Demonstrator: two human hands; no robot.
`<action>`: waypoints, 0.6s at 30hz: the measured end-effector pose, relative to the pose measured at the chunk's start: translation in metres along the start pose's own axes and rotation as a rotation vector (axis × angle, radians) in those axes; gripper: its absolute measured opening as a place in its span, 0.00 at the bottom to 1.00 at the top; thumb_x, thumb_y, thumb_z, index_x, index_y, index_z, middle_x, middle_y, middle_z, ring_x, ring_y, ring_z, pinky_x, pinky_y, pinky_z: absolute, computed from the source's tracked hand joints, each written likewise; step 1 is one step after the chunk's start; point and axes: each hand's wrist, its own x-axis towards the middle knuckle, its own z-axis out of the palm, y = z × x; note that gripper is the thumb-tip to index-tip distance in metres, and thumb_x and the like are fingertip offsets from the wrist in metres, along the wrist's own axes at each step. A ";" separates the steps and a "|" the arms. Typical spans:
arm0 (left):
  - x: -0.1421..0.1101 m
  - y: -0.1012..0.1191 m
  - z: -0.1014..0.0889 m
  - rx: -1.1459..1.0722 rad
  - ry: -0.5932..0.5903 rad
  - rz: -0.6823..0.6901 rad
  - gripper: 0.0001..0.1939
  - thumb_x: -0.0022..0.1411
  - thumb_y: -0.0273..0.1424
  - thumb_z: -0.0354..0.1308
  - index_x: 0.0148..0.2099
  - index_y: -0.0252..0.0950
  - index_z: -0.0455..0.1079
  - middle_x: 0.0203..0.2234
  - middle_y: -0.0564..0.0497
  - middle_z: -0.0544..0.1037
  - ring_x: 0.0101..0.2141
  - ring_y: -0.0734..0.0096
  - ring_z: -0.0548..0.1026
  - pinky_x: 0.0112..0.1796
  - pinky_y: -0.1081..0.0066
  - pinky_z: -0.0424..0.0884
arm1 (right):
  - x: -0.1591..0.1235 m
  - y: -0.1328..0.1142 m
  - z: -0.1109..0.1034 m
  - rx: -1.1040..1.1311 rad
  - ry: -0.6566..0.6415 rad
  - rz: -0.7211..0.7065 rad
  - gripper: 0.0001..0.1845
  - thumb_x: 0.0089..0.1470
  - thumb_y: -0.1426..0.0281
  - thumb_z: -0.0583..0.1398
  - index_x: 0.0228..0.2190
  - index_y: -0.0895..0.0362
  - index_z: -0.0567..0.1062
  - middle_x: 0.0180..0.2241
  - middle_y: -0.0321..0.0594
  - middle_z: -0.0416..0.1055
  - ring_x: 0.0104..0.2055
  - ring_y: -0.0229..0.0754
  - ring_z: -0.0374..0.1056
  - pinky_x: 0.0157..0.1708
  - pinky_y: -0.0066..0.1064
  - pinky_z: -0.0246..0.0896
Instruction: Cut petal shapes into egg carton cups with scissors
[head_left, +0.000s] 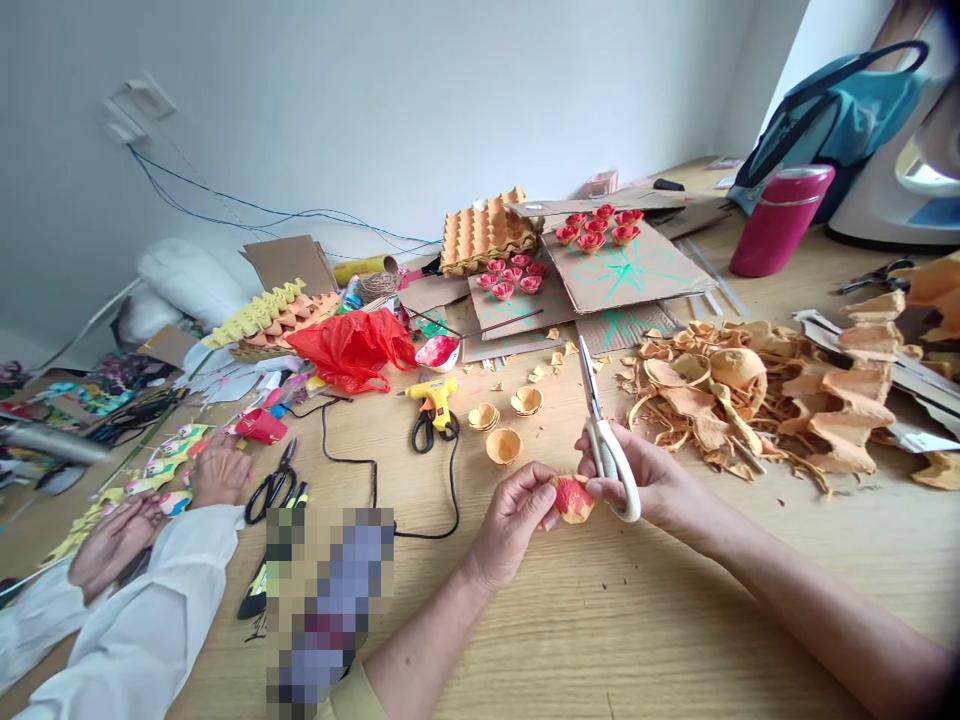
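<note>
Between thumb and fingers, my left hand (517, 520) pinches a small egg-carton cup (574, 498), painted red with orange showing at its lower edge. My right hand (649, 480) grips white-handled scissors (598, 420), whose blades point up and away and look closed. The right thumb and fingertips also touch the right side of the cup. Just beyond my hands sit plain orange cut cups: a single cup (504, 447), a small stack (484, 416) and another stack (527, 401).
A yellow glue gun (433, 402) with a black cord stands left of the cups. Carton scraps (697, 390) pile up at right. Red flowers (592, 238) lie on cardboard (637, 275) behind. At left, a co-worker's hands (217, 470) hold painted carton pieces near black-handled cutters (274, 485).
</note>
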 end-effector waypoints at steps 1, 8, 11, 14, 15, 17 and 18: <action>0.000 0.001 0.001 0.005 -0.002 -0.003 0.18 0.62 0.46 0.58 0.37 0.34 0.67 0.25 0.54 0.66 0.24 0.79 0.58 0.26 0.74 0.57 | 0.000 0.002 0.000 0.009 0.001 -0.008 0.23 0.47 0.52 0.66 0.38 0.52 0.67 0.32 0.35 0.67 0.32 0.39 0.65 0.31 0.31 0.64; -0.004 -0.002 0.008 0.198 0.014 0.109 0.24 0.53 0.41 0.68 0.46 0.36 0.64 0.36 0.49 0.72 0.33 0.73 0.70 0.34 0.72 0.68 | -0.003 0.013 0.005 -0.003 0.016 -0.060 0.18 0.52 0.60 0.66 0.40 0.52 0.66 0.33 0.34 0.68 0.33 0.38 0.65 0.33 0.30 0.62; -0.005 -0.004 0.010 0.339 0.058 0.154 0.20 0.56 0.37 0.66 0.48 0.36 0.67 0.41 0.45 0.73 0.36 0.69 0.73 0.34 0.72 0.70 | -0.005 0.008 0.006 -0.073 0.033 -0.071 0.17 0.54 0.58 0.64 0.39 0.52 0.67 0.33 0.35 0.68 0.34 0.40 0.65 0.34 0.31 0.63; -0.004 -0.002 0.009 0.286 0.060 0.153 0.20 0.60 0.37 0.62 0.52 0.36 0.66 0.46 0.42 0.74 0.45 0.62 0.74 0.40 0.69 0.73 | -0.006 0.001 0.001 -0.184 0.070 -0.098 0.14 0.56 0.58 0.63 0.35 0.53 0.67 0.34 0.37 0.70 0.36 0.42 0.66 0.37 0.33 0.64; -0.004 -0.001 0.009 0.243 0.065 0.129 0.21 0.60 0.37 0.62 0.53 0.36 0.65 0.47 0.42 0.74 0.46 0.62 0.74 0.40 0.69 0.73 | -0.007 -0.001 -0.002 -0.234 0.092 -0.114 0.13 0.56 0.58 0.62 0.34 0.53 0.67 0.34 0.38 0.70 0.37 0.43 0.66 0.38 0.34 0.64; -0.003 0.000 0.007 0.160 0.086 0.080 0.23 0.60 0.39 0.61 0.54 0.36 0.64 0.46 0.42 0.74 0.45 0.61 0.75 0.36 0.70 0.74 | -0.010 -0.004 -0.008 -0.346 0.128 -0.136 0.12 0.57 0.59 0.61 0.32 0.53 0.67 0.33 0.37 0.70 0.36 0.43 0.66 0.36 0.33 0.63; -0.002 0.000 0.007 0.127 0.096 0.063 0.23 0.60 0.40 0.62 0.54 0.36 0.64 0.45 0.42 0.74 0.44 0.61 0.75 0.34 0.71 0.74 | -0.011 -0.005 -0.011 -0.401 0.125 -0.139 0.12 0.57 0.59 0.61 0.31 0.53 0.67 0.32 0.37 0.69 0.34 0.42 0.65 0.34 0.32 0.62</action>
